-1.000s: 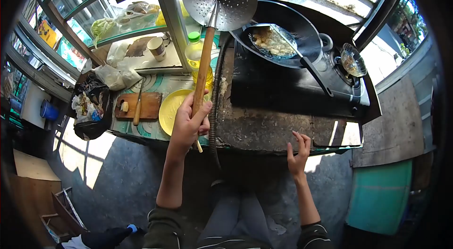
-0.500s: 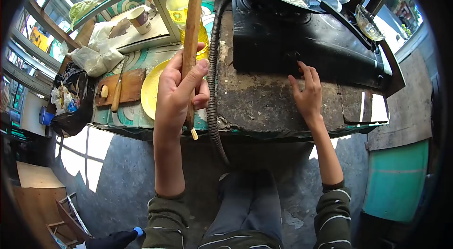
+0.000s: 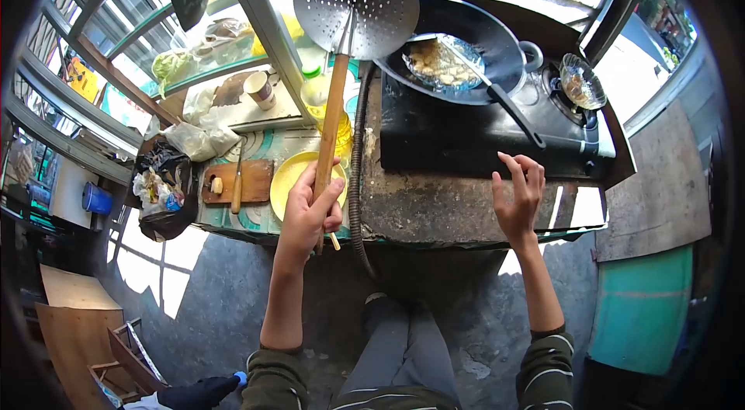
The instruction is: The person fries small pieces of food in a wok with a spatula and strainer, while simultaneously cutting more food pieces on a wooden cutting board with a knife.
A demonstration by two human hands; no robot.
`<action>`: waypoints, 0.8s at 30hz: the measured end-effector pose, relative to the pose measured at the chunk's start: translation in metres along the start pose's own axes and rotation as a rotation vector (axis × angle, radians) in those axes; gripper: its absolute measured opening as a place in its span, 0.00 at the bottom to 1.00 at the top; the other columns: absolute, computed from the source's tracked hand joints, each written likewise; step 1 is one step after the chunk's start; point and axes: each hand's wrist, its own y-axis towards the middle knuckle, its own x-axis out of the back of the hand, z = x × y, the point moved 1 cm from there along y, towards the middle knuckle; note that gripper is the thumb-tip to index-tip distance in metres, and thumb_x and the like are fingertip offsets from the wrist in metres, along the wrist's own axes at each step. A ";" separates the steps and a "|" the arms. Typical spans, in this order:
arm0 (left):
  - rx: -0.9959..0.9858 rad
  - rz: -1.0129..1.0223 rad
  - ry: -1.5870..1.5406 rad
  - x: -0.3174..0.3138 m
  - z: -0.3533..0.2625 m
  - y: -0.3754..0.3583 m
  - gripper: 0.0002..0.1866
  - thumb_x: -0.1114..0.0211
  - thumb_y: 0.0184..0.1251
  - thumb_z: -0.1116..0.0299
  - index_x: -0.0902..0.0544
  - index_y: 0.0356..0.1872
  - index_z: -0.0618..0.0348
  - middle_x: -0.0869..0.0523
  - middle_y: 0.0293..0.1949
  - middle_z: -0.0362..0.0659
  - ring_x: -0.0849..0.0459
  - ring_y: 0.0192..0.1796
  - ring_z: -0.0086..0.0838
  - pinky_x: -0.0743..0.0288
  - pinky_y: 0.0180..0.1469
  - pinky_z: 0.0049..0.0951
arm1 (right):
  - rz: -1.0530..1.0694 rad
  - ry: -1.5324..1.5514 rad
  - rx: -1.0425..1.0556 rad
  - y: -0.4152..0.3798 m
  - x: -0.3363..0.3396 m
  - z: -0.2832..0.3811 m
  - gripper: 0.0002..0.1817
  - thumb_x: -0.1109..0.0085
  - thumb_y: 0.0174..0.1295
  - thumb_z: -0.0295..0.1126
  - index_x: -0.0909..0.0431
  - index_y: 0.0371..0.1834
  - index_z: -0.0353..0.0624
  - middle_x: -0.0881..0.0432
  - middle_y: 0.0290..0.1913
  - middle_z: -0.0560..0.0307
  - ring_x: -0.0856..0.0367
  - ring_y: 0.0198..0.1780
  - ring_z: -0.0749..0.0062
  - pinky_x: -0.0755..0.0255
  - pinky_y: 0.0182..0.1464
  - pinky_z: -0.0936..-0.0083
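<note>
My left hand [image 3: 310,212] is closed around the wooden handle of a large perforated skimmer [image 3: 357,2], held upright with its round metal head at the top. Behind that hand lies a yellow plate [image 3: 293,173]. My right hand [image 3: 518,200] is empty with its fingers apart, just in front of the black gas stove [image 3: 458,142]. On the stove sits a wok [image 3: 497,29] with pieces of food [image 3: 436,62] in bubbling oil. A spatula [image 3: 508,111] rests in the wok, its black handle over the near rim.
A glass bowl [image 3: 582,84] stands at the stove's right. A ridged hose [image 3: 357,154] runs down beside the plate. Left are an oil bottle [image 3: 314,88], a cutting board [image 3: 256,181] with a knife [image 3: 237,191], a black bag [image 3: 167,212] and a paper cup [image 3: 259,90].
My right hand has come away from the stove's front knob. The view has tilted up, so the skimmer's head and the whole wok now show. My left hand keeps its grip.
</note>
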 end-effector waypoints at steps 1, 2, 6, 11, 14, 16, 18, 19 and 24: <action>0.034 -0.016 0.008 -0.003 -0.011 -0.008 0.19 0.46 0.66 0.70 0.36 0.55 0.65 0.36 0.16 0.31 0.40 0.13 0.12 0.46 0.15 0.15 | -0.027 -0.110 0.001 0.018 0.019 0.002 0.18 0.40 0.50 0.30 0.24 0.47 0.48 0.29 0.41 0.57 0.32 0.46 0.64 0.38 0.49 0.68; 0.063 -0.031 0.015 -0.005 -0.021 -0.017 0.19 0.46 0.66 0.70 0.36 0.55 0.65 0.36 0.16 0.31 0.40 0.13 0.12 0.46 0.15 0.15 | -0.011 -0.155 -0.049 0.032 0.031 -0.004 0.20 0.40 0.49 0.32 0.25 0.49 0.50 0.32 0.45 0.59 0.35 0.50 0.65 0.42 0.51 0.66; 0.193 -0.063 -0.069 -0.008 -0.033 -0.054 0.20 0.45 0.66 0.69 0.36 0.55 0.66 0.32 0.20 0.35 0.38 0.13 0.14 0.44 0.15 0.16 | 0.060 -0.280 -0.186 0.069 0.046 -0.032 0.25 0.42 0.53 0.39 0.33 0.56 0.52 0.34 0.49 0.56 0.36 0.53 0.62 0.41 0.52 0.61; 0.237 -0.099 -0.097 -0.007 -0.031 -0.077 0.18 0.45 0.66 0.69 0.34 0.54 0.65 0.29 0.25 0.38 0.37 0.13 0.14 0.44 0.14 0.17 | 0.485 -0.014 -0.372 0.089 0.021 -0.052 0.22 0.43 0.55 0.46 0.28 0.48 0.44 0.19 0.37 0.44 0.21 0.41 0.50 0.29 0.42 0.62; 0.289 -0.093 -0.085 0.002 -0.036 -0.076 0.18 0.45 0.65 0.69 0.34 0.53 0.65 0.30 0.25 0.37 0.37 0.13 0.14 0.44 0.14 0.16 | 0.526 -0.032 -0.361 0.103 0.010 -0.037 0.21 0.46 0.57 0.44 0.30 0.49 0.45 0.20 0.35 0.43 0.21 0.39 0.47 0.29 0.40 0.58; 0.303 -0.077 -0.108 0.011 -0.038 -0.070 0.18 0.45 0.65 0.69 0.34 0.53 0.65 0.31 0.25 0.37 0.37 0.13 0.14 0.45 0.14 0.15 | 0.532 -0.103 -0.367 0.107 0.014 -0.030 0.20 0.47 0.57 0.43 0.31 0.49 0.44 0.20 0.32 0.42 0.21 0.37 0.46 0.29 0.38 0.55; 0.325 -0.086 -0.066 0.016 -0.040 -0.061 0.18 0.45 0.66 0.68 0.34 0.53 0.65 0.32 0.24 0.36 0.38 0.13 0.14 0.45 0.14 0.15 | 0.676 -0.197 -0.366 0.116 0.030 -0.023 0.19 0.50 0.57 0.44 0.31 0.46 0.43 0.20 0.29 0.41 0.21 0.34 0.45 0.29 0.36 0.54; 0.312 -0.069 -0.060 0.017 -0.040 -0.055 0.18 0.44 0.66 0.67 0.34 0.52 0.64 0.34 0.21 0.35 0.38 0.13 0.13 0.45 0.15 0.15 | 0.714 -0.223 -0.336 0.117 0.038 -0.025 0.19 0.52 0.57 0.45 0.30 0.45 0.43 0.21 0.28 0.42 0.21 0.33 0.45 0.28 0.36 0.53; 0.342 -0.047 -0.125 0.021 -0.029 -0.020 0.20 0.45 0.65 0.68 0.36 0.55 0.64 0.33 0.24 0.36 0.38 0.13 0.15 0.45 0.14 0.16 | 0.811 -0.329 -0.287 0.129 0.088 -0.025 0.20 0.47 0.56 0.46 0.30 0.40 0.41 0.21 0.30 0.43 0.21 0.35 0.46 0.28 0.37 0.55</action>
